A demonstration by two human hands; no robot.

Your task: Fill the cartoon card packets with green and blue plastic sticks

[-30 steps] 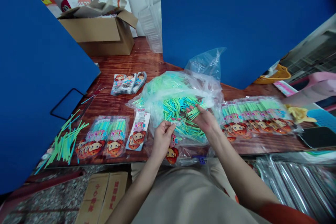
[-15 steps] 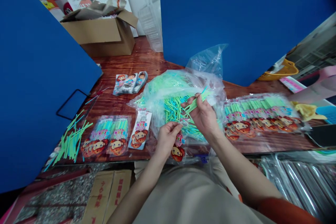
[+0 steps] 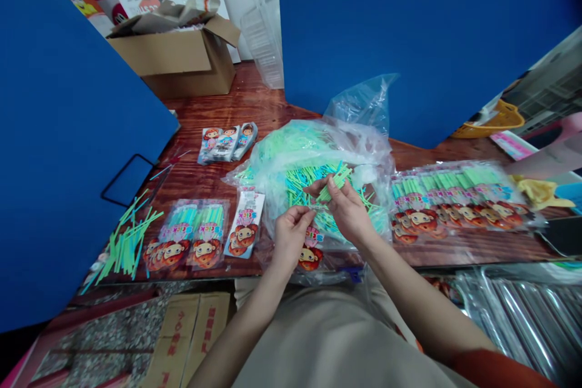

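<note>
My right hand [image 3: 348, 206] is closed around a small bundle of thin green sticks [image 3: 335, 184], with a blue one among them. Just left of it, my left hand [image 3: 293, 230] pinches the upper edge of a clear packet [image 3: 311, 254] printed with a red-haired cartoon figure. The bundle's lower ends are close to the packet's top; whether any are inside I cannot tell. Behind both hands lies a big clear plastic bag [image 3: 291, 160], open toward me and full of loose green and blue sticks [image 3: 297, 185]. A stack of printed cards [image 3: 244, 224] rests left of the bag.
Filled packets lie in a row [image 3: 454, 200] at right and in a smaller group [image 3: 207, 233] at left. Loose sticks [image 3: 125, 248] are heaped at the left edge. Folded cartoon cards [image 3: 226, 143] and a cardboard box [image 3: 182, 60] stand farther back. Blue panels [image 3: 409, 42] border the table.
My right hand has moved slightly left and down, bringing the stick bundle nearer the packet. My left hand stays at the packet's top edge.
</note>
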